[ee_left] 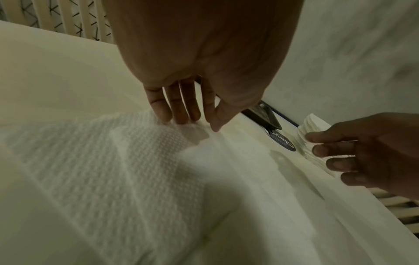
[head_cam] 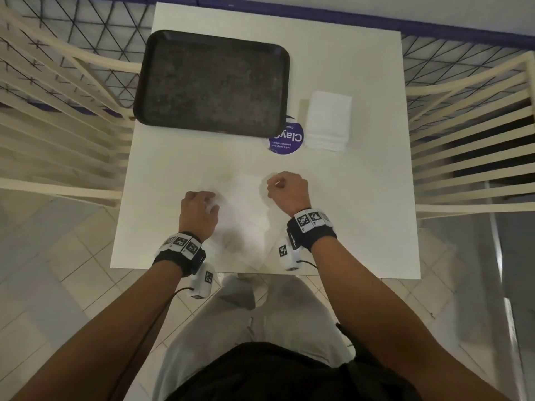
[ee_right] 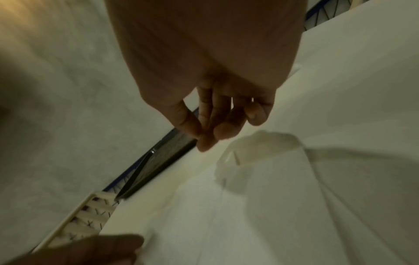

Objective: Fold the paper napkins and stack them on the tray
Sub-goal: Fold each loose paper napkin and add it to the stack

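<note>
An unfolded napkin (head_cam: 246,215) is being pressed flat by the fingertips (ee_left: 179,116) of the left hand (head_cam: 198,211), fingers straight. Above it, the right hand (head_cam: 286,191) is being held loosely curled (nothing gripped). Beyond both hands are lying the tray (head_cam: 211,82) and the napkin stack (head_cam: 328,123).

Both forearms are bare, and each wrist carries a black band: the left band (head_cam: 181,257) and the right band (head_cam: 314,233) are each topped by a row of small white tiles printed with black-and-white square code patterns. A white boxy camera unit hangs from the inner side of each band, the left one (head_cam: 202,280) and the right one (head_cam: 288,254), each bearing another printed code square, with a thin black cable (head_cam: 181,290) looping out of it. The person wears light grey trousers (head_cam: 260,311) and a black top (head_cam: 283,371).
</note>
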Tool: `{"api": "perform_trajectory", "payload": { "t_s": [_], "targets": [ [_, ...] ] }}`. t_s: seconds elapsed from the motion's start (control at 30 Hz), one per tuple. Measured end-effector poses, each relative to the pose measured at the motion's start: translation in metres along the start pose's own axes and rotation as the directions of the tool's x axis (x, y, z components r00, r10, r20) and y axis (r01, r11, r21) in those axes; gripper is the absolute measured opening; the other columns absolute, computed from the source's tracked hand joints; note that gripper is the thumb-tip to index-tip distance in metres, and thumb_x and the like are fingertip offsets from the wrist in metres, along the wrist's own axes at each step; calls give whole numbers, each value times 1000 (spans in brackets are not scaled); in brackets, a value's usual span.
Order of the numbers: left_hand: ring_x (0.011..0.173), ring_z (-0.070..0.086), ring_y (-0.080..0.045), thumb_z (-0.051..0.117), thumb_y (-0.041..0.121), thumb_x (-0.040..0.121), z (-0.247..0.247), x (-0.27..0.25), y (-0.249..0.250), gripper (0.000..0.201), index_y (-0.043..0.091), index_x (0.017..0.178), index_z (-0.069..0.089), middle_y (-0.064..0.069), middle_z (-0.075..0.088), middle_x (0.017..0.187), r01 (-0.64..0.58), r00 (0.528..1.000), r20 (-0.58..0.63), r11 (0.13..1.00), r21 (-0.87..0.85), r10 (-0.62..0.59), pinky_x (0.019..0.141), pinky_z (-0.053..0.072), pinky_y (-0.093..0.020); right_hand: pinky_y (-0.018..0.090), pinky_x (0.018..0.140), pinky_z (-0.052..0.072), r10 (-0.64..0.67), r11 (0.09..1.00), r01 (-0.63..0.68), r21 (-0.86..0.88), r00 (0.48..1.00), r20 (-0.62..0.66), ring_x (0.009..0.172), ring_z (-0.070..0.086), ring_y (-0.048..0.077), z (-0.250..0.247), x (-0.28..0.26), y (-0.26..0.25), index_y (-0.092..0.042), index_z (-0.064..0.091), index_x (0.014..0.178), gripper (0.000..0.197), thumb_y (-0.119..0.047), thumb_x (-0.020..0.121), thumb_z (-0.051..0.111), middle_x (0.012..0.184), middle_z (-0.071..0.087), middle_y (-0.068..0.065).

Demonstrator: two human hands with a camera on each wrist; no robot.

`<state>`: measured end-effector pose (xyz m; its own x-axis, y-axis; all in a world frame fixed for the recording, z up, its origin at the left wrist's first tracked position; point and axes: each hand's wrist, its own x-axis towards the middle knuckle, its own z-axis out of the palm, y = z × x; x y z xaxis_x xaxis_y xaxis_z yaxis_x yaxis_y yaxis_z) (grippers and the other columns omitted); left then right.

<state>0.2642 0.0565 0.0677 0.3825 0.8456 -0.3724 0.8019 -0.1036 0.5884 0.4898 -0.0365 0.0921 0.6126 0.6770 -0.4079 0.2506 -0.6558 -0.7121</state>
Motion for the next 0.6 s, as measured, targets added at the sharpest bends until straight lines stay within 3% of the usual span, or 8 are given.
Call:
{"api": "perform_trajectory", "payload": {
  "t_s": [0.07,0.2,0.37,0.47,0.6],
  "targets": [
    [107,61,-32,70,18,92,-3,1,-5,30,13,122,67,-11,58,122,0,1000,24,1000,-2,0,102,49,-42,24,75,58,47,998,-42,-56,996,82,71,70,6,15,-12,1,-20,74,73,15,-25,78,61,65,72,-8],
    [107,61,-31,76,28,90,-6,3,-7,28,13,113,69,-8,64,111,26,999,45,999,-42,-24,103,48,-45,31,69,62,174,976,-135,-168,954,244,59,71,14,35,-33,-1,-15,75,69,22,-29,82,64,63,73,-5],
    [99,65,-24,77,27,91,-6,4,-3,24,10,108,72,0,65,94,74,996,47,994,-78,-70,94,50,-31,38,68,64,236,960,-182,-215,935,263,69,74,23,52,-40,-2,-10,76,79,26,-34,78,68,73,75,3],
    [93,64,-19,75,21,93,-6,2,-1,22,9,111,72,0,66,94,109,993,48,988,-110,-104,87,48,-25,35,70,64,237,962,-191,-194,938,251,68,72,20,54,-41,-2,-13,76,80,21,-33,77,70,75,75,2],
    [91,63,-18,72,20,95,-11,-3,2,13,12,105,72,2,66,92,57,997,57,989,-137,-49,87,48,-25,28,69,62,236,969,-208,-136,943,236,59,65,11,52,-43,1,-14,77,79,13,-26,80,72,74,75,-1]
  ]
}}
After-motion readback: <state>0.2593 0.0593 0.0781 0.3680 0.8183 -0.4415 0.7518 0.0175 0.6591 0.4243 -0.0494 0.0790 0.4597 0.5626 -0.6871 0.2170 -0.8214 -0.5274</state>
